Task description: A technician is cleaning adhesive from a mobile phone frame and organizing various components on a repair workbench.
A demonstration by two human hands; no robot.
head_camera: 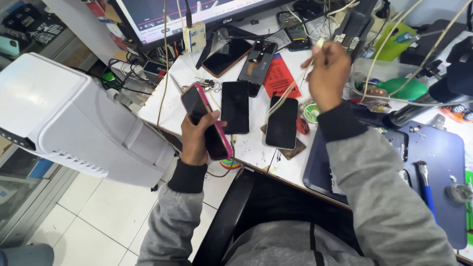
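My left hand [196, 139] grips a smartphone in a pink case [206, 119], screen up, over the left edge of the white workbench [175, 106]. My right hand [327, 73] is raised over the bench and pinches the plug end of a white cable [286, 96], which trails down toward the phones. Two black phones [235, 106] [282, 123] lie face up on the bench between my hands. Both arms wear grey sleeves with dark cuffs.
Further back lie more dark phones and screens [258, 61], a red card [282, 75], a monitor [197, 12] and tangled cables. A blue work mat [438, 162] with tools is at right. A white appliance [74, 118] stands on the tiled floor at left.
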